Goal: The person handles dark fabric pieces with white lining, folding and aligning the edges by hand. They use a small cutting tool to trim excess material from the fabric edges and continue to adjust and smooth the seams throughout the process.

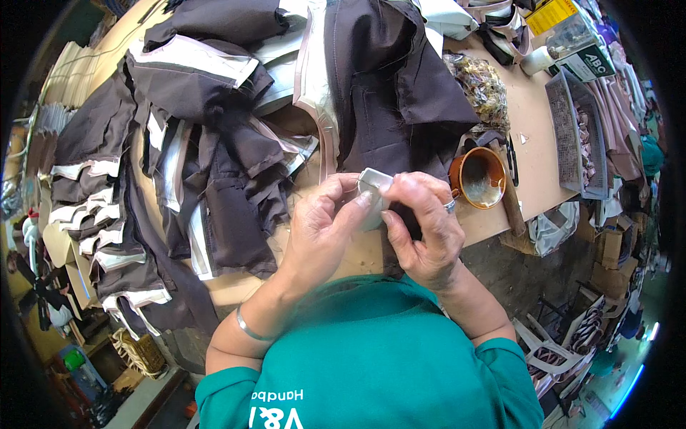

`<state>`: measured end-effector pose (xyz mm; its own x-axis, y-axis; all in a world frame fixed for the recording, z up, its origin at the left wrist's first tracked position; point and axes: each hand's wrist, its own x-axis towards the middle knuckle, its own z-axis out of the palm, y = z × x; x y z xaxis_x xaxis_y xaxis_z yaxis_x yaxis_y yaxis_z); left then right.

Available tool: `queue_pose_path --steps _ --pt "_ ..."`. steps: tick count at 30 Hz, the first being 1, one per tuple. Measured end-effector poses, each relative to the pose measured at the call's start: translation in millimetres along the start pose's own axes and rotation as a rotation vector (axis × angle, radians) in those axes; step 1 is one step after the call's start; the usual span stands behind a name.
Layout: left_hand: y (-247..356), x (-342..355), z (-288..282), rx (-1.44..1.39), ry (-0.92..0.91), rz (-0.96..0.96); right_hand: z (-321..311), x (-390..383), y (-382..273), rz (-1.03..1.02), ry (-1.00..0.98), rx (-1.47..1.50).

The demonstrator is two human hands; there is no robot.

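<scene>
Close in front of my chest, a small pale rectangular piece, perhaps folded fabric or a little strip, is held up between both hands. My left hand pinches its left side with thumb and forefinger. From the right, my right hand grips its other end with curled fingers. What the piece is made of cannot be made out. Just beyond the hands lies a dark brown fabric piece with a pale lined edge. More dark cut pieces with white backing are heaped to the left.
Right of my hands stands an orange-brown pot with whitish residue inside. Behind it sits a clear bag of small bits. A grey plastic basket holds folded strips near the table's right edge. Overlapping fabric pieces hang off the left side.
</scene>
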<state>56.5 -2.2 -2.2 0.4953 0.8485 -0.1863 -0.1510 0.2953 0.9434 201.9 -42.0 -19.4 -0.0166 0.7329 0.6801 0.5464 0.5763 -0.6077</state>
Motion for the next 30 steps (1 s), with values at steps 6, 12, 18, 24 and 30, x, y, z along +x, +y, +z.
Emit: queue_pose_path --steps 6,12,18,24,30 --pt "-1 -1 -1 -0.007 -0.041 -0.03 -4 1 -2 0.278 0.136 0.293" --pt "1 -1 -4 0.066 -0.025 -0.001 -11 25 -4 0.639 -0.171 0.481" --pt "-1 1 -7 0.349 0.04 0.09 -8 25 -4 0.75 -0.186 0.699" --pt "5 -2 0 0.526 0.051 0.069 -6 21 -4 0.818 -0.131 0.729" --pt "0 -3 -6 0.414 -0.035 0.065 -6 21 -1 0.847 -0.107 0.772"
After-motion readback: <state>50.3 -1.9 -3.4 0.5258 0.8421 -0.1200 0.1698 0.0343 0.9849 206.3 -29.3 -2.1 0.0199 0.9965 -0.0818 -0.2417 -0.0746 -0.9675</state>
